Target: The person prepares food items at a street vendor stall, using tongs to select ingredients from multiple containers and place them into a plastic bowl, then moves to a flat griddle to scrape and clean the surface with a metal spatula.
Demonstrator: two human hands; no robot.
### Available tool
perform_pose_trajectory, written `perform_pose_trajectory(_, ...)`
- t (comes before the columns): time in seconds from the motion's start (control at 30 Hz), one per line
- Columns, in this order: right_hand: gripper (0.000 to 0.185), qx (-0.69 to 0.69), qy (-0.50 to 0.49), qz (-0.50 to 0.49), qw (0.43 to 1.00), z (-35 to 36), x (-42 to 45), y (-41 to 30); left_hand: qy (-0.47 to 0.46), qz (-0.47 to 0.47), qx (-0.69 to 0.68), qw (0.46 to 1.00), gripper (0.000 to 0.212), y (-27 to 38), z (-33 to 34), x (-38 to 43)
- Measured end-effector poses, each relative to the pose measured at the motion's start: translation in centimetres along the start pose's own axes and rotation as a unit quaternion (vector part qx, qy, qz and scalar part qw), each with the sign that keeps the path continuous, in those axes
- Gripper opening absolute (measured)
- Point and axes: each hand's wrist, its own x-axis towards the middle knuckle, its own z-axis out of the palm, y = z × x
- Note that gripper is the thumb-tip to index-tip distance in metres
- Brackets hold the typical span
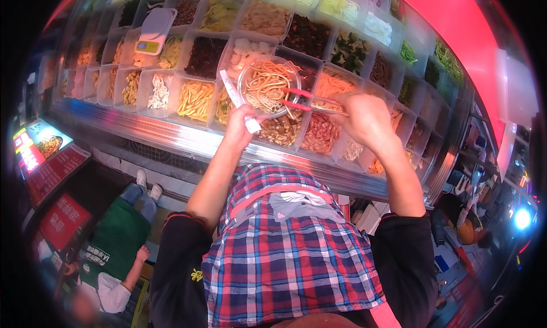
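Observation:
My left hand (240, 125) holds a clear round plastic bowl (242, 86) by its near rim, together with a white paper slip (230, 88) that bears print. Noodle-like strips (269, 78) and thin pale shreds (260, 103) lie in the bowl. In my right hand (363, 114) are metal tongs (329, 105) with red tips, which reach over the bowl's right rim at the food. Whether the tips pinch a strip is hard to tell. Directly below the bowl, a bin of brown chopped food (280, 129) sits beside a bin of pinkish-red pieces (320, 131).
Rows of clear bins fill the counter, among them yellow strips (195, 100) and orange shreds (335, 82). A digital kitchen scale (156, 31) rests on bins at the upper left. The counter's metal front edge (171, 129) runs before me. A person in a green apron (117, 229) stands at left.

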Motion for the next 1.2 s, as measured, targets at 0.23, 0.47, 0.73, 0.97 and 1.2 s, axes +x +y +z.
perform_pose_trajectory(0.23, 0.038, 0.032, 0.005, -0.043, 0.999, -0.2, 1.8, -2.0, 0.024, 0.019, 0.036, 0.999, 0.008, 0.6, 1.3, -0.6)
perform_pose_trajectory(0.47, 0.044, 0.075, 0.060, 0.007, 0.995, -1.4, 1.9, -2.1, -0.012, 0.009, -0.032, 0.999, 0.035, 3.1, 0.0, 2.0)
perform_pose_trajectory(0.73, 0.043, -0.069, -0.031, 0.028, 0.997, -2.3, 5.4, -7.2, -0.013, 0.007, 0.044, 0.999, 0.005, 8.0, 3.7, 2.9)
perform_pose_trajectory(0.97, 0.050, 0.040, 0.036, 0.069, 0.996, -5.6, 8.0, -10.2, -0.050, -0.013, 0.047, 0.998, 0.003, 11.2, 0.8, 5.4)
perform_pose_trajectory(1.2, 0.059, -0.027, 0.071, 0.113, 0.991, -8.3, 16.7, -11.6, -0.079, -0.043, 0.076, 0.993, 0.020, 18.5, -1.5, 6.0)
